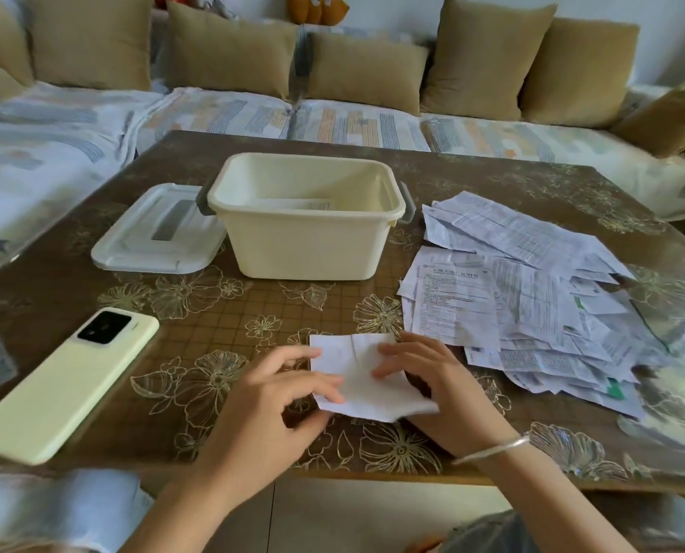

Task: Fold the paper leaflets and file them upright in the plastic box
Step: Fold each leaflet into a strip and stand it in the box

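A person seated at a floral-patterned worktop (221,313) works a white leaflet (358,363) between both hands near the front edge. The left hand (269,397) takes the sheet's left side, its fingers (326,379) curled over the top of the paper and the thumb tucked below, grasping it. The right hand (432,387), with a thin silver bracelet (492,449) at the wrist, grasps the right side, its fingers (392,367) lying on the upper face while the paper's lower corner laps over the palm. A crease runs down from the middle of the leaflet's far edge, and its near part looks lifted off the surface.

Behind the hands, toward the middle of the worktop, stands the cream plastic box (305,237), open, with grey latches at both ends. At least one pale sheet (293,203) shows inside, low against the far wall; whether it stands upright cannot be told. The box's translucent lid (157,229) lies flat just beside it on the left, touching or nearly touching the latch.

To the right of the box and the hands sprawls a loose pile of leaflets (532,297), unfolded and printed in small text, the nearest sheets just beside the right hand. A pale green phone (65,381) lies face down at the left, well apart from the paper. A sofa (352,121) with tan cushions (229,45) runs along the far side
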Action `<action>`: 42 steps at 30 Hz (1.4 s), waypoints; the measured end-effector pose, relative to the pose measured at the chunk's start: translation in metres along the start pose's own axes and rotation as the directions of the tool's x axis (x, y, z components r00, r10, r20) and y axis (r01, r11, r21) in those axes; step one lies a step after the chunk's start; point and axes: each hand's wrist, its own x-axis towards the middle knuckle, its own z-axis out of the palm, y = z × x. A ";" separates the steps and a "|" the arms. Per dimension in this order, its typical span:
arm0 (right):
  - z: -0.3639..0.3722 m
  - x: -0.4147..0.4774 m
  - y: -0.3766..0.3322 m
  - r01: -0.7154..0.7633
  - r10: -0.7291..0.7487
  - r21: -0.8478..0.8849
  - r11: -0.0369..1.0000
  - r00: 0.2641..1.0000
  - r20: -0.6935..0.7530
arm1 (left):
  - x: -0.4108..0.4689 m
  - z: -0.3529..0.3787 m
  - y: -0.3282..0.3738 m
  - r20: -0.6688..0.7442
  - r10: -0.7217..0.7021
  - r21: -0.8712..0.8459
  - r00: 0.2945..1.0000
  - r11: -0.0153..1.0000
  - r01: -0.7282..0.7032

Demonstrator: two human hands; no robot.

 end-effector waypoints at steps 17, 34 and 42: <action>0.022 0.003 0.003 -0.156 0.123 -0.080 0.985 0.941 -0.316 | 0.018 0.024 0.002 -0.132 -0.262 0.171 0.956 0.944 0.283; 0.014 0.005 -0.014 -0.169 0.119 -0.231 0.958 0.969 -0.216 | 0.017 0.030 -0.006 -0.083 0.008 0.420 0.997 0.907 0.028; 0.003 0.022 -0.039 -0.510 0.476 -0.159 0.845 0.854 -0.210 | 0.029 0.031 -0.007 -0.016 -0.091 0.385 0.996 0.919 0.090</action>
